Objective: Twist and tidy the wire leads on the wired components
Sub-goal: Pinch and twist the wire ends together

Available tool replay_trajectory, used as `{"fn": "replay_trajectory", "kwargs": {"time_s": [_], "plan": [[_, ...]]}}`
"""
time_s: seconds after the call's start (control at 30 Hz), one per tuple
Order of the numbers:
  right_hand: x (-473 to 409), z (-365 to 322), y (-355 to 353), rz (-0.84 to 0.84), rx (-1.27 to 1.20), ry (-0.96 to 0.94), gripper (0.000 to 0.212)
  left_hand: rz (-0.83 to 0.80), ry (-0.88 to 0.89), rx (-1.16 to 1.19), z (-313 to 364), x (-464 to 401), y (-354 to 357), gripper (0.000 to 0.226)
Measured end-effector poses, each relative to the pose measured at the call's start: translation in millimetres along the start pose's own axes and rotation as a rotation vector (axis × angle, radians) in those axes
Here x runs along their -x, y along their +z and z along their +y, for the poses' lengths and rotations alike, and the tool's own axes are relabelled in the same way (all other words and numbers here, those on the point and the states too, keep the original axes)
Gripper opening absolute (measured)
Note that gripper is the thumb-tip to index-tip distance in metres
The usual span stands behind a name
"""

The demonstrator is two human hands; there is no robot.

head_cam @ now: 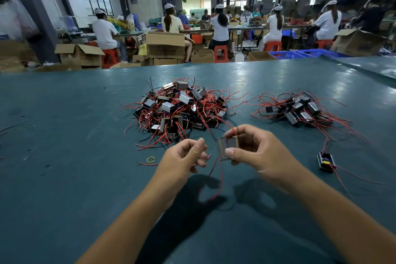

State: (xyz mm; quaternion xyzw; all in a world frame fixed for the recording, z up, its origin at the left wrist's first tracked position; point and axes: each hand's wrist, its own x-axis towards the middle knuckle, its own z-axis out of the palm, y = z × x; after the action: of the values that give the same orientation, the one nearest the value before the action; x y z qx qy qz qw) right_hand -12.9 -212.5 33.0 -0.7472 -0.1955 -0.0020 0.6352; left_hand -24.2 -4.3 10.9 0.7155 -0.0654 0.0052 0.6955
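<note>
My right hand (255,150) grips a small grey box-shaped component (227,148) between thumb and fingers, above the green table. Red wire leads (218,180) hang from it in a loop toward me, and another lead arcs over the top of my right fingers. My left hand (186,156) is just left of the component, fingers curled, pinching one red lead. A large pile of components with loose red and black leads (177,109) lies beyond my hands. A smaller pile (300,109) lies to the right.
A single black component (326,162) with red leads lies on the green table (64,156) right of my right hand. A yellow rubber band (150,159) and a stray red wire lie left of my left hand. Seated workers and cardboard boxes fill the background.
</note>
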Motion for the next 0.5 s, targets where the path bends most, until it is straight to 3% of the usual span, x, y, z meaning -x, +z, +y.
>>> {"fn": "replay_trajectory", "kwargs": {"time_s": [0.17, 0.3, 0.5], "plan": [[-34, -18, -63, 0.290, 0.336, 0.048, 0.024, 0.196, -0.098, 0.014, -6, -7, -7, 0.030], [-91, -26, -126, 0.462, 0.820, 0.054, 0.029, 0.232, -0.122, -0.008, -11, -12, -11, 0.025], [-141, -12, -181, 0.425, 1.204, 0.418, 0.070, 0.220, -0.116, -0.044, -12, -11, -11, 0.020]]}}
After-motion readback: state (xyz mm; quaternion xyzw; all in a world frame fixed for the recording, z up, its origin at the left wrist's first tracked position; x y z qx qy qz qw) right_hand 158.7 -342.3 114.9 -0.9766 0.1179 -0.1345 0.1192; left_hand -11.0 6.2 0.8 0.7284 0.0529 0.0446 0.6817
